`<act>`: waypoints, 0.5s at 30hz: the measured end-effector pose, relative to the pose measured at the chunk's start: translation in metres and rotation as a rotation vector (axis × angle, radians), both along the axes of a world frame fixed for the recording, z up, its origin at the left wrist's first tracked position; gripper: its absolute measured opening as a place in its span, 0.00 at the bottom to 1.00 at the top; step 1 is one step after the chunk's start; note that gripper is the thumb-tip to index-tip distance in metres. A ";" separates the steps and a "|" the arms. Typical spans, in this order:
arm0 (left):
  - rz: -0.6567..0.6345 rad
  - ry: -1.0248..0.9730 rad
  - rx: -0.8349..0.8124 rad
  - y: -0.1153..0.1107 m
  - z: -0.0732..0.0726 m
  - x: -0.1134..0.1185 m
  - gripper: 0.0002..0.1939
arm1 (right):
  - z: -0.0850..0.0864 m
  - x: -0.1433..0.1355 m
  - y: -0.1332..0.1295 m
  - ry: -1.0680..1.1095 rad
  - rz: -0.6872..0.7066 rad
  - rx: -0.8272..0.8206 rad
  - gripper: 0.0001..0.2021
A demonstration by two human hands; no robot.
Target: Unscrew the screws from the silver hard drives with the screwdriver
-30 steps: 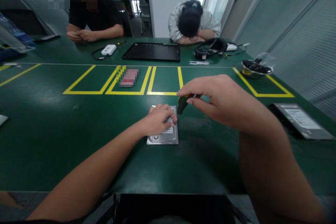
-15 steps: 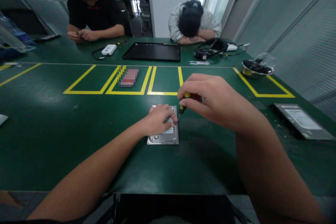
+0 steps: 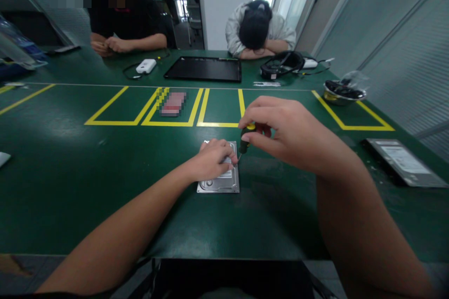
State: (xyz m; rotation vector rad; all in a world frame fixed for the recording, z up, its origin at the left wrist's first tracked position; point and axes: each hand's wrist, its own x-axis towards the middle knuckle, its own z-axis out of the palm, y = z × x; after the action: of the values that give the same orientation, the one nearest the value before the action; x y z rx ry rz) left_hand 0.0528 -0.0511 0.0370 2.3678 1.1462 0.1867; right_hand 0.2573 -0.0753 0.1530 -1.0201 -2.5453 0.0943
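Note:
A silver hard drive (image 3: 224, 185) lies flat on the green table (image 3: 147, 224), in front of me. My left hand (image 3: 214, 156) rests on top of it, fingers wrapped toward its right edge, covering much of its upper part. In my right hand (image 3: 271, 126) is a small green and yellow screwdriver (image 3: 244, 142), pinched between thumb and fingers. The screwdriver leans, its thin shaft pointing down to the drive's right edge near my left fingertips. Whether the tip sits in a screw is too small to tell.
Beyond the yellow tape outlines lie a black panel (image 3: 204, 69), a headset (image 3: 280, 64) and a white device (image 3: 146, 66). A metal bowl (image 3: 342, 93) and another drive (image 3: 403, 161) are at right. Two people sit across the table.
The screwdriver handle has turned slightly in my right fingers, and my right hand has shifted a little. My left hand and the drive look nearly unchanged.

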 end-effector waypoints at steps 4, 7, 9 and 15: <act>0.004 0.007 0.002 -0.001 0.001 0.001 0.10 | 0.003 0.001 -0.001 0.020 0.075 -0.039 0.14; 0.001 0.009 0.009 -0.001 0.001 0.001 0.10 | 0.005 0.003 -0.002 -0.009 0.100 -0.060 0.15; -0.001 0.009 0.011 0.000 0.000 0.001 0.10 | 0.004 0.003 -0.002 -0.025 0.092 -0.055 0.16; -0.003 0.014 0.009 0.000 -0.001 0.001 0.10 | 0.000 -0.001 0.000 -0.032 -0.018 -0.005 0.10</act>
State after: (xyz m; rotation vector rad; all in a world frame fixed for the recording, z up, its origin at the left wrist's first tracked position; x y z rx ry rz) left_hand 0.0536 -0.0508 0.0365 2.3820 1.1510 0.1756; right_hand 0.2564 -0.0749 0.1528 -1.0545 -2.5648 0.0802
